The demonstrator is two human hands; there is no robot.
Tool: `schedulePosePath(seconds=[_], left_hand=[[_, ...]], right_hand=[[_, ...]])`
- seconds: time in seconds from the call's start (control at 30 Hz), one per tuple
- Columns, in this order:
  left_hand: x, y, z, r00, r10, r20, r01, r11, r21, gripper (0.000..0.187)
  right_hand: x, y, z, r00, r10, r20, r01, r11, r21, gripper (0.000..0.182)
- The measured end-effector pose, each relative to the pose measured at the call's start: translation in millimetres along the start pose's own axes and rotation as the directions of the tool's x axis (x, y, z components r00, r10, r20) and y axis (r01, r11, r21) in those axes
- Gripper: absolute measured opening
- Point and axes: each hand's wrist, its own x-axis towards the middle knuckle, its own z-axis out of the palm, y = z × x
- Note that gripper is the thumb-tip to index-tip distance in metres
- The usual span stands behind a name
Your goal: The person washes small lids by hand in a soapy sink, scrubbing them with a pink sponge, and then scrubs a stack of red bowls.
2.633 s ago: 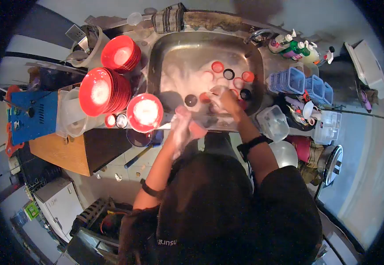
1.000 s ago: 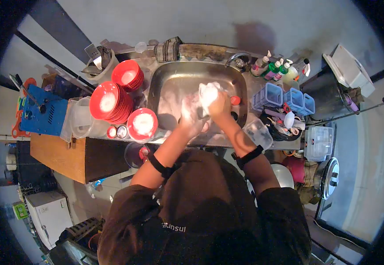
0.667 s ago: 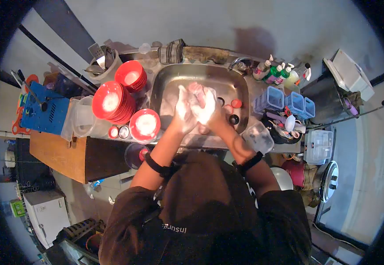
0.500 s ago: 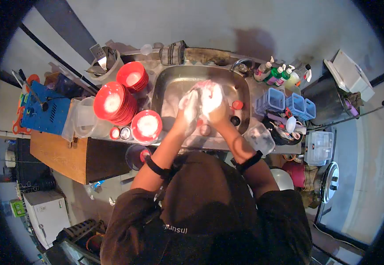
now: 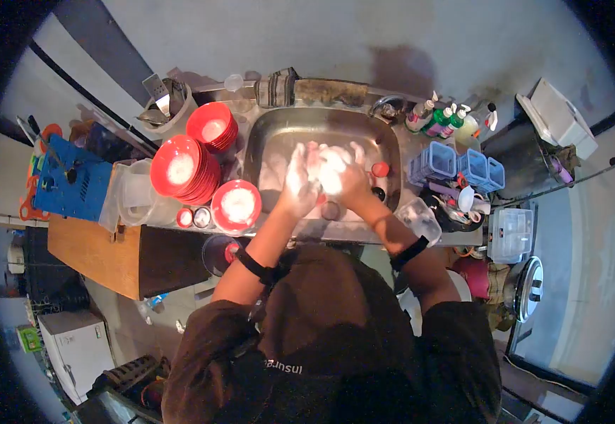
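Clock taken from the hands, 12 away from the body. Round pale piece (image 5: 330,210) seen at 5, near the sink's front edge. Soapy red bowl (image 5: 237,203) set at 8, on the counter. Pinkish piece (image 5: 313,148) held between both hands over the sink (image 5: 321,119), mostly hidden by foam and fingers; exact shape can't be told. Left hand (image 5: 302,185) cupped against it, fingers partly straight; right hand (image 5: 347,182) curled round it from 3, under thick lather. Judged light, probably stiff plastic, unlikely to be fragile, very slippery; best taken by opposite sides, with palm support rather than fingertips. Dark round piece (image 5: 378,192) lies between 3 and 4, red round piece (image 5: 380,169) at 3, both in the sink. Taller bowl stack (image 5: 180,168) at 9, smaller bowl stack (image 5: 213,128) at 10. Farther: blue baskets (image 5: 436,161) at 3, pump bottles (image 5: 437,121) at 2, striped cloth (image 5: 276,88) at 11.
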Motion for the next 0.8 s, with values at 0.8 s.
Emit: schedulePosePath(seconds=[0.8], left_hand=[[-40,19,-21,0.953,0.269,0.142,-0.302,0.891,0.339,0.026]], right_hand=[[17,-20,-1,0.993,-0.044,0.109,0.044,0.999,0.006,0.029]])
